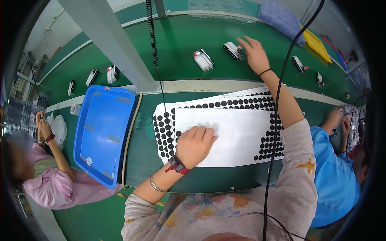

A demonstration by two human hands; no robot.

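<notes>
Sheets of round black stickers (269,151) lie stacked on the green bench before me, their top partly bare white. On that white area rests my left hand (196,146), fingers curled in; whether anything is inside them is hidden. My right hand (255,56) reaches over the far green surface with fingers stretched apart. Its fingertips are at a small white-and-black device (233,51) that looks like a toy vehicle; I cannot tell if they touch it. Just to the left lies a similar white device (203,60) with a red-orange end.
A blue tray (98,140) stands at my left, beside a grey post (116,44). More small devices (299,64) are spread along the far surface. Black cables (283,80) hang across the view. Co-workers sit on both sides, in pink (52,186) and blue (335,176).
</notes>
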